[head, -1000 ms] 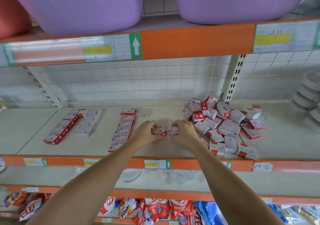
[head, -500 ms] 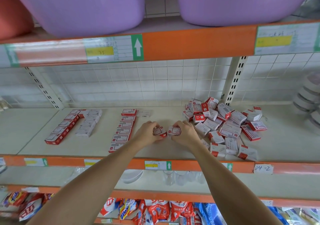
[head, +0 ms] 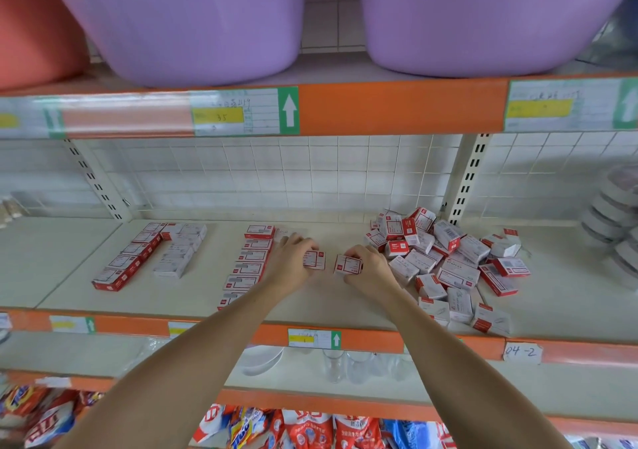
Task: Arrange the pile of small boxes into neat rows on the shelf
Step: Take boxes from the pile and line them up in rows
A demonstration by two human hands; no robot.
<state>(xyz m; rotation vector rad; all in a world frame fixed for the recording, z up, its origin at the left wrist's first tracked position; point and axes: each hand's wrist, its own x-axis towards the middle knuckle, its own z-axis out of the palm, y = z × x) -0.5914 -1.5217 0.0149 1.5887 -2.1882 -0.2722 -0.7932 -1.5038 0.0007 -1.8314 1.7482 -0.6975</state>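
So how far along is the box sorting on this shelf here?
Partly done. Two rows lie at the left and a third row stands mid-shelf. The left hand holds one box and the right hand another box, beside that third row. A large loose pile at the right remains.

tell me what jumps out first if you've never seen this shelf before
Two big purple tubs fill the top shelf. Below, at the middle shelf's right, lies a jumbled pile of boxes, with neat rows to its left. Between them, the left hand and right hand each grip one small box.
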